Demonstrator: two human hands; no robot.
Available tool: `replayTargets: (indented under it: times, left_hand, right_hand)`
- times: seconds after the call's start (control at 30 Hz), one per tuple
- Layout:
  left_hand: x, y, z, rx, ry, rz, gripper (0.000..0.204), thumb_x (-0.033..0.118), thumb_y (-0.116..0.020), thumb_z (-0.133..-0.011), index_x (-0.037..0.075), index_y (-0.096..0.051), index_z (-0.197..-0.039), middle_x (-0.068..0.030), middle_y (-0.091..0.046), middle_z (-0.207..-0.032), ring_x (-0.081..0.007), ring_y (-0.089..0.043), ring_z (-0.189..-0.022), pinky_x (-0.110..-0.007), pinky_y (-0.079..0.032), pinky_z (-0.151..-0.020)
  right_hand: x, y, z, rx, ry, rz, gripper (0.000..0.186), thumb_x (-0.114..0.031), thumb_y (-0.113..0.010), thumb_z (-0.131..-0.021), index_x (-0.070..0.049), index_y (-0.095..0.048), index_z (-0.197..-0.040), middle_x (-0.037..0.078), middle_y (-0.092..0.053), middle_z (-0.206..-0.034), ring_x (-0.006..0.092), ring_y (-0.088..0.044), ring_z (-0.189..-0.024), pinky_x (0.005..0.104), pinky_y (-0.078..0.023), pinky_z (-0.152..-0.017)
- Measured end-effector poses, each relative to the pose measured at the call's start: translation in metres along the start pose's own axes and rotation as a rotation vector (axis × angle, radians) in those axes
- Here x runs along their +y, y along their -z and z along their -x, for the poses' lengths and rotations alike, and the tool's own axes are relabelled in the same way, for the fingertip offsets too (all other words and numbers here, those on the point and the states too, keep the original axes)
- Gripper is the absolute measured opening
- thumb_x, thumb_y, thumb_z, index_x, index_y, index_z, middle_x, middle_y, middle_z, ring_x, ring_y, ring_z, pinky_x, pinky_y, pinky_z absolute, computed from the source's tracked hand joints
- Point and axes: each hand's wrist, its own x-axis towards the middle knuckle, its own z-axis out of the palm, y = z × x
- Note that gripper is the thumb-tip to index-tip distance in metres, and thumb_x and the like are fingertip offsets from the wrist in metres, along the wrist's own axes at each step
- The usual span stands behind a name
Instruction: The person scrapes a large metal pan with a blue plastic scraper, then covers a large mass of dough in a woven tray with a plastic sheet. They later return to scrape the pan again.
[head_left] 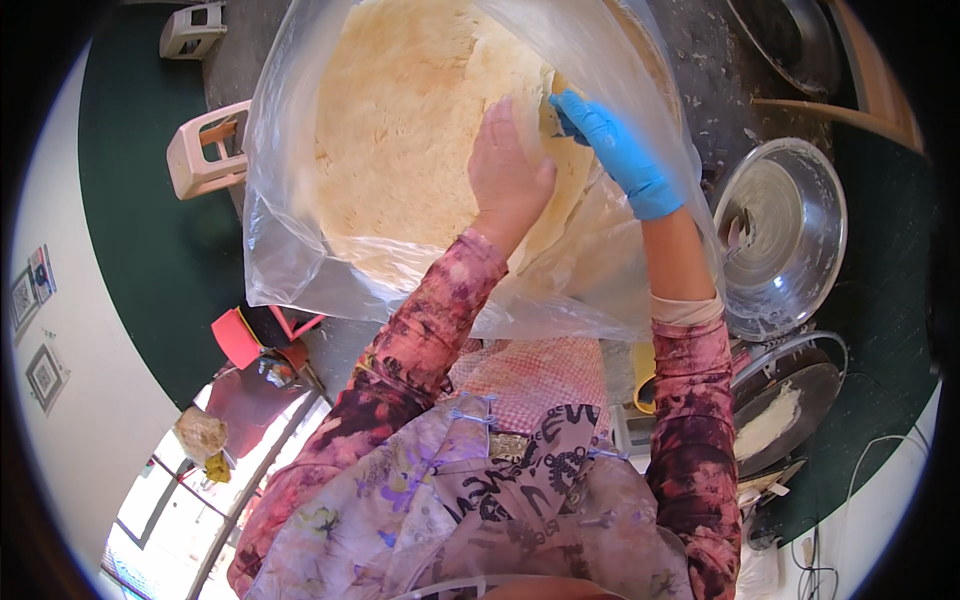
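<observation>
Dough [400, 130] may be torn if tugged by R hand [618, 152] (curled, can't tell what's pinched) w/ L hand [506, 168] spread flat.

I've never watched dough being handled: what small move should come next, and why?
Perhaps the blue-gloved right hand should ease the clear plastic outward: it overlaps the dough's upper-right side, close to that hand.

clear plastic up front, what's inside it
Inside the clear plastic lies a broad, pale, dough-like mass, with the bare left hand over it and the blue-gloved right hand at its right side. The mass's underside is hidden.
</observation>
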Motion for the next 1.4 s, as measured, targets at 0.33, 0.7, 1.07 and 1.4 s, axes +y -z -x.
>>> replayTargets:
  times: [0.33, 0.7, 1.07, 1.4]
  left_hand:
    - [-0.001, 0.035, -0.008, -0.205, 0.205, 0.042, 0.067, 0.028, -0.074, -0.068, 0.0, -0.048, -0.124, -0.0159, -0.06, -0.105, -0.0213, -0.062, -0.083, -0.033, -0.05, -0.072]
    - [-0.001, 0.052, -0.01, -0.083, 0.237, 0.181, 0.04, 0.011, -0.064, -0.073, -0.001, -0.056, -0.11, -0.0081, -0.064, -0.067, -0.0168, -0.061, -0.056, -0.029, -0.048, -0.055]
    - [-0.008, 0.112, -0.011, 0.043, 0.32, 0.366, 0.041, 0.002, -0.064, -0.075, -0.007, -0.053, -0.113, -0.006, -0.062, -0.066, -0.0067, -0.056, -0.059, -0.018, -0.043, -0.055]
    - [-0.007, 0.107, -0.008, 0.021, 0.297, 0.402, 0.039, 0.001, -0.065, -0.077, -0.006, -0.053, -0.113, -0.0069, -0.063, -0.068, -0.0084, -0.059, -0.061, -0.019, -0.045, -0.058]
  right_hand:
    - [0.029, 0.022, 0.006, 0.289, 0.23, 0.197, 0.033, -0.024, -0.059, -0.089, -0.002, -0.06, -0.113, 0.007, -0.06, -0.114, 0.0189, -0.055, -0.105, 0.0318, -0.043, -0.091]
    - [0.052, -0.006, 0.015, 0.425, 0.362, 0.103, 0.031, -0.017, -0.058, -0.09, 0.0, -0.058, -0.115, 0.011, -0.063, -0.106, 0.0195, -0.06, -0.095, 0.0317, -0.047, -0.084]
    - [0.106, -0.134, -0.003, -0.131, -0.056, -0.433, 0.047, -0.033, -0.046, -0.094, 0.0, -0.047, -0.128, 0.014, -0.054, -0.126, 0.0193, -0.051, -0.114, 0.0297, -0.038, -0.098]
    - [0.084, -0.115, 0.019, -0.252, -0.243, -0.589, 0.048, -0.038, -0.045, -0.094, -0.001, -0.052, -0.124, 0.01, -0.059, -0.115, 0.0179, -0.054, -0.104, 0.0287, -0.041, -0.092]
